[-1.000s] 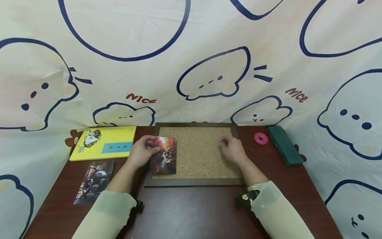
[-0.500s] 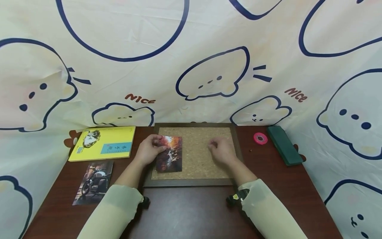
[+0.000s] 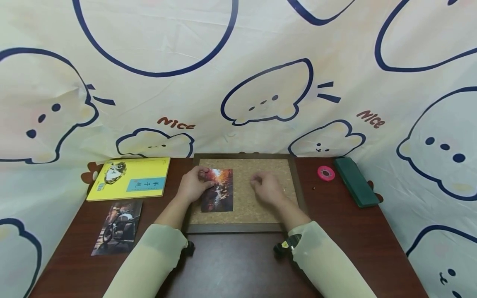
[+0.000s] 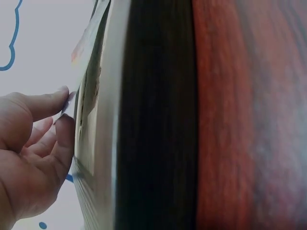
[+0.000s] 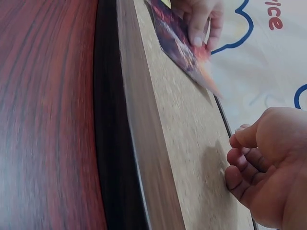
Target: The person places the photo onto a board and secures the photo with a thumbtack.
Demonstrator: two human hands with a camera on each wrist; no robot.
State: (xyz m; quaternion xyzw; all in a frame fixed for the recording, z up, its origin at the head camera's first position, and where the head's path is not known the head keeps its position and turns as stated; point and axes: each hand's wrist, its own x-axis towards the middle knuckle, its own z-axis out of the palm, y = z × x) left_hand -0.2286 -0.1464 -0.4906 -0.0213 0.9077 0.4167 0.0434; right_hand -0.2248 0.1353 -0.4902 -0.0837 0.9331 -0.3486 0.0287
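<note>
A printed photo card (image 3: 217, 190) with a glowing red-orange scene is pinched at its upper left edge between the thumb and fingers of my left hand (image 3: 192, 184). It lies over the left half of a framed cork board (image 3: 242, 198); the left wrist view shows the card's edge (image 4: 88, 48) raised off the board. Above the board's right half is my right hand (image 3: 267, 188), apart from the card. In the right wrist view its fingers (image 5: 240, 177) curl and the thumb meets the index fingertip; nothing is clearly visible between them.
A yellow book (image 3: 130, 178) lies at the back left, with a motorcycle photo (image 3: 118, 227) in front of it. Right of the board are a round pink container (image 3: 326, 173), a tiny brass-coloured piece (image 3: 313, 188) and a long green case (image 3: 356, 182). A patterned curtain (image 3: 238, 103) stands behind.
My left hand has carried the photo card rightward across the cork board and slightly away from me. My right hand has moved left, toward the card.
</note>
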